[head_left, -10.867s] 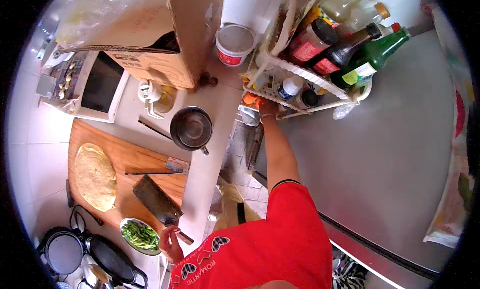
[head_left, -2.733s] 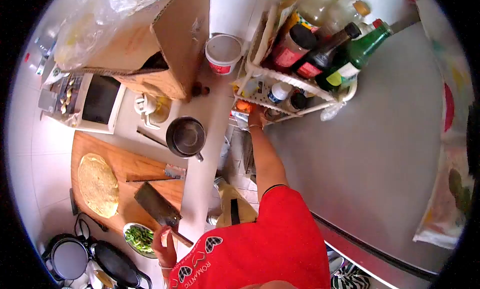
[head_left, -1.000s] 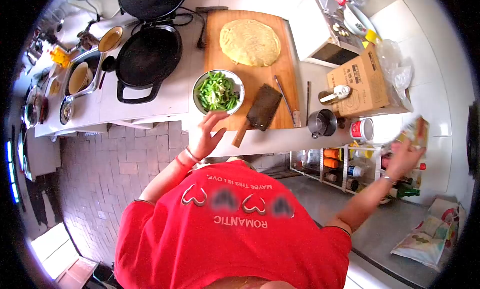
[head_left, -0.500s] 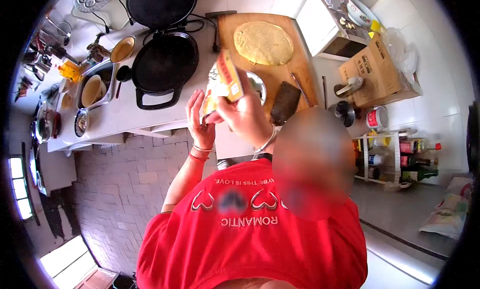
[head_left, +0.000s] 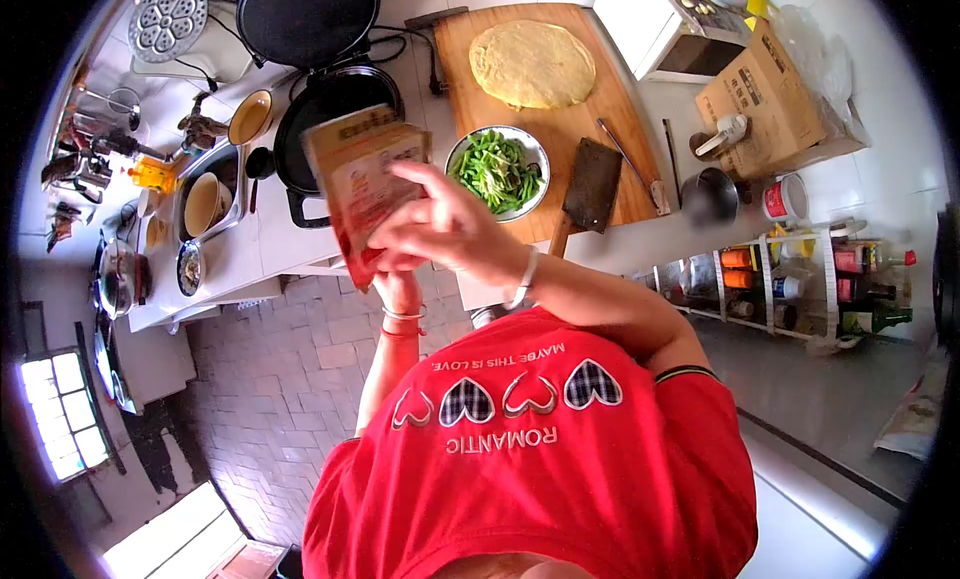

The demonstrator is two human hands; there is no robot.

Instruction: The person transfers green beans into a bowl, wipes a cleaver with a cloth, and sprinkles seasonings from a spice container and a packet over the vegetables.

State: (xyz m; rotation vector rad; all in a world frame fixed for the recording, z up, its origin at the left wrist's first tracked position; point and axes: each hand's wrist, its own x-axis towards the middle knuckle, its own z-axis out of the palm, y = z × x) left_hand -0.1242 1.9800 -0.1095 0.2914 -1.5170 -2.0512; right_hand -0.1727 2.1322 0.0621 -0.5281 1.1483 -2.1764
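A printed food packet (head_left: 345,184), tan with a red lower end, is held up in front of my body. My left hand (head_left: 398,287) grips its lower end from behind, with the fingers largely hidden. In front of the packet's right side is my right hand (head_left: 450,229), its fingers apart and the index finger stretched out; whether it touches the packet I cannot tell. Behind the packet lies an open black electric griddle (head_left: 292,144). A bowl of chopped green vegetables (head_left: 497,171) sits on the wooden board (head_left: 455,64), near my right hand.
A flat yellowish dough round (head_left: 532,64), a cleaver (head_left: 592,184) and a thin stick (head_left: 622,151) are on the board. Left of the griddle are a tan bowl (head_left: 250,117) and a sink (head_left: 232,194). To the right stand a cardboard box (head_left: 765,94) and a bottle rack (head_left: 770,284).
The packet has moved left and turned its broad printed face to view. My right hand has loosened from it and spread its fingers. The vegetable bowl has come into clear view.
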